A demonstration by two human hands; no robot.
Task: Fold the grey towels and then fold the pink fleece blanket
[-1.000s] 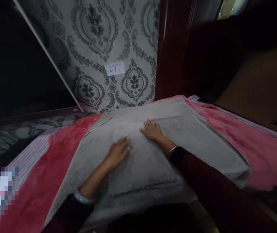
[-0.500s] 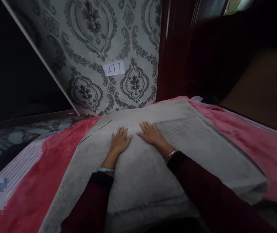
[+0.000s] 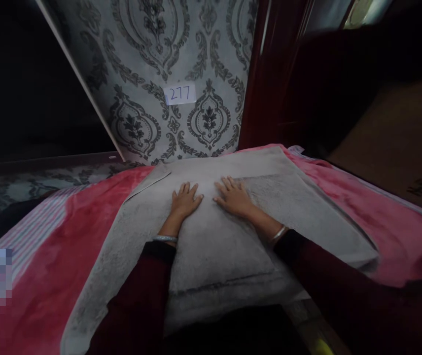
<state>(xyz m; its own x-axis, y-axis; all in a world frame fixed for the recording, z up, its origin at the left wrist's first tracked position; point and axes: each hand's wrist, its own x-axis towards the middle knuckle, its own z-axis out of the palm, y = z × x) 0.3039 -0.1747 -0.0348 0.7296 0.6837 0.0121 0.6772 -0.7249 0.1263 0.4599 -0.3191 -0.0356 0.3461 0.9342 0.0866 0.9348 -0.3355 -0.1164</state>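
Note:
A large grey cloth with a soft nap, perhaps a towel (image 3: 211, 246), lies spread in front of me, with a folded corner at its far left and a layered flap on the right. Flat on its upper middle rests my left hand (image 3: 185, 201), fingers spread. My right hand (image 3: 235, 198) lies palm down a short way to the right, its fingers also apart, beside the edge of the flap. Neither hand grips anything. A band circles each wrist below dark red sleeves.
Under the grey cloth is a red blanket (image 3: 96, 212), with a striped sheet (image 3: 35, 229) at the left. Behind stands a patterned wall with a paper label (image 3: 180, 93) reading 277. A dark screen-like panel (image 3: 29, 88) is on the left, a brown box (image 3: 403, 133) on the right.
My right hand has slid slightly right across the cloth, its fingers spreading wider. The cloth's right corner has drawn inward to the left. My left hand stays almost in place; the view has shifted a little.

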